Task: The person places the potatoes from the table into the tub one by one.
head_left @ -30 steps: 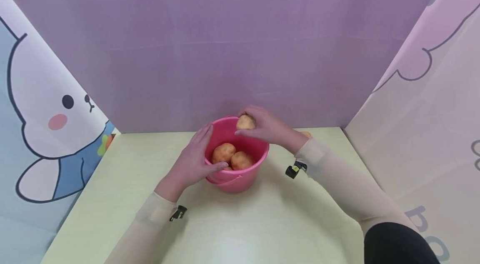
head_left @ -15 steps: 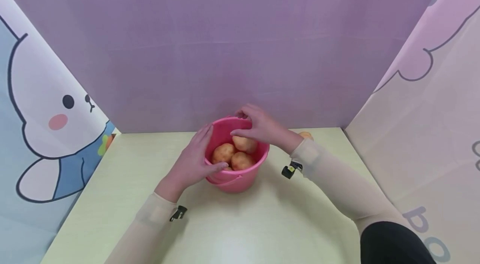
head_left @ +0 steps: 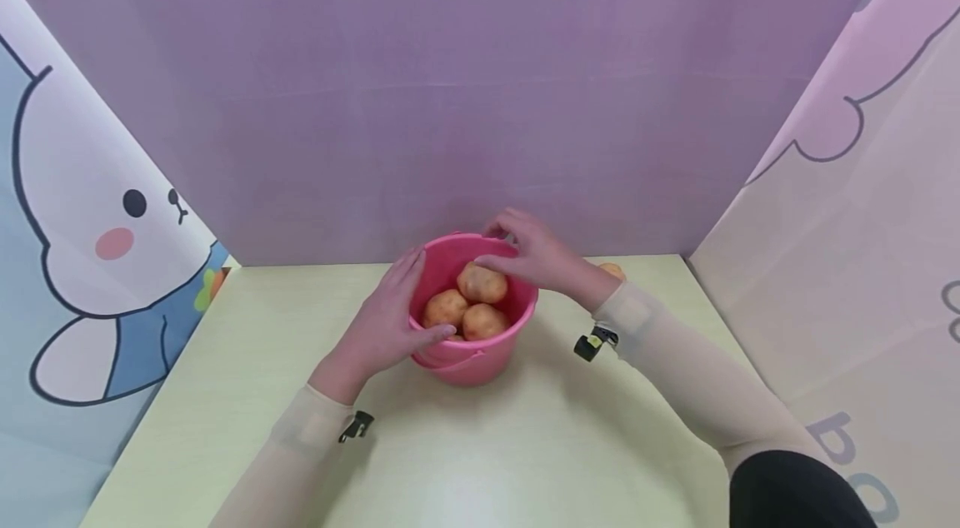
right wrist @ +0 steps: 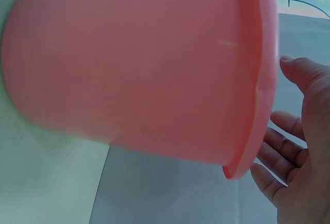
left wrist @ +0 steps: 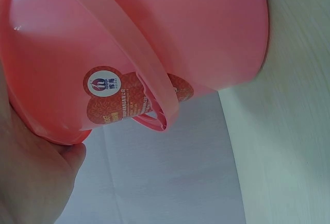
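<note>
A pink plastic bucket (head_left: 472, 366) stands upright on the table with several potatoes inside. The uppermost potato (head_left: 482, 283) rests against two others, a left potato (head_left: 446, 308) and a front potato (head_left: 484, 321). My left hand (head_left: 390, 320) holds the bucket's left side, its thumb lying over the front rim. In the left wrist view the bucket's handle (left wrist: 131, 41) hangs down past a printed label (left wrist: 103, 83). My right hand (head_left: 532, 253) hovers at the right back rim, fingers loosely bent, thumb apart, holding nothing. In the right wrist view its fingertips (right wrist: 268, 183) are right by the rim.
Another potato (head_left: 612, 270) lies on the pale table (head_left: 480, 461) at the back right, partly behind my right wrist. A purple backdrop (head_left: 480, 95) rises close behind the bucket. Printed panels (head_left: 82, 211) flank the table on both sides.
My right hand has let go of a potato, which now lies on the others in the bucket. It has then drawn back slightly to the right. My left hand has stayed put.
</note>
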Available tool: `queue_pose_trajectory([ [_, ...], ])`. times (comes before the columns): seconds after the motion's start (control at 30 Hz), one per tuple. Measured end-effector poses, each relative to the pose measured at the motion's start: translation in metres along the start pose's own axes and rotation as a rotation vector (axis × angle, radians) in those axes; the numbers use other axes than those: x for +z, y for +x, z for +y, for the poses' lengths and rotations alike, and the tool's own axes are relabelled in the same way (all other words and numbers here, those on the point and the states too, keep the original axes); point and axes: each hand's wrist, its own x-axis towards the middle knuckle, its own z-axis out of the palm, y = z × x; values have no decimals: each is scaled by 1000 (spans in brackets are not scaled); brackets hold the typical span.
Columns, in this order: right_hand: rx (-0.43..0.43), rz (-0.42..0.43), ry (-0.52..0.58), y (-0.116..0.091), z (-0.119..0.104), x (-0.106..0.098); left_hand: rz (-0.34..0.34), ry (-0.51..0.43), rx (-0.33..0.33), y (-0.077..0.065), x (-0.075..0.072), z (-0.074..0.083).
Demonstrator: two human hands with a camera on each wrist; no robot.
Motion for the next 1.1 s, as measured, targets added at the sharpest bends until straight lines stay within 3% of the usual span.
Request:
queue_pose_trajectory([
  [0.2,15,26,-12,-14,2,-9,-3,5,-10,0,-1,-1],
  [0.5,131,57,-70,-53,18,-32,0,8,-14,-1,-2,0],
  [0.77,190,109,-100,-92,52,-47,-5,14,-14,-2,-4,0],
  [1.1,252,180,-198,-135,98,-49,-2,23,-15,-4,-6,0],
])
